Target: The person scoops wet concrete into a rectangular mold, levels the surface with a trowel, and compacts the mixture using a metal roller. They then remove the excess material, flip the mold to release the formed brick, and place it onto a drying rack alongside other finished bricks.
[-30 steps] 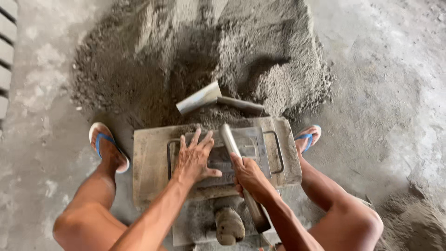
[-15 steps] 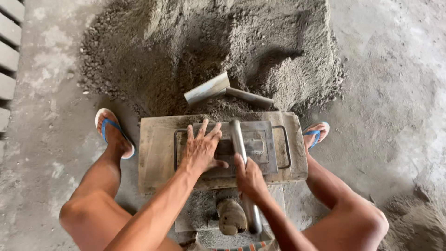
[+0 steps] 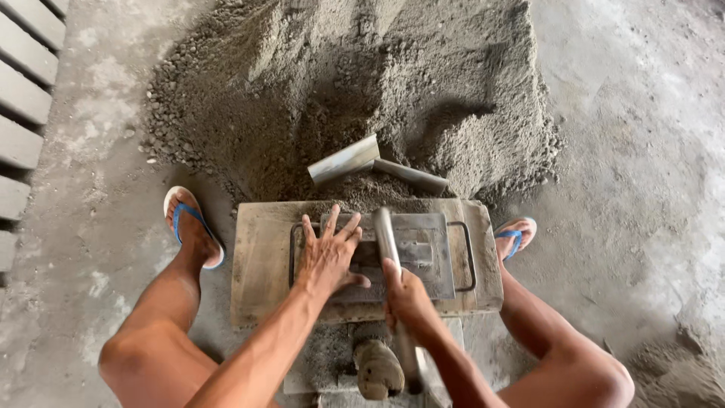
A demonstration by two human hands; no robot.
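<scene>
Floor (image 3: pixel 634 151): bare concrete is seen throughout — grey, rough and stained, with paler patches and loose grit scattered about.
Heap (image 3: pixel 362 83): a large mound of dark grey sand and gravel is piled across the upper middle, its near face scooped into hollows.
Blocks (image 3: pixel 23 113): grey cast blocks are laid in a row along the left edge, narrow gaps being left between them.
Smaller pile (image 3: pixel 680 370): a second, lower mound is seen at the lower right corner.
Light: soft daylight is spread evenly — shadows are faint.

Looks like a small block-making yard: big heap of grey sand-cement mix (image 3: pixel 362 91) on a bare concrete floor (image 3: pixel 642 151), finished grey blocks (image 3: pixel 26 98) lined up alongside.
</scene>
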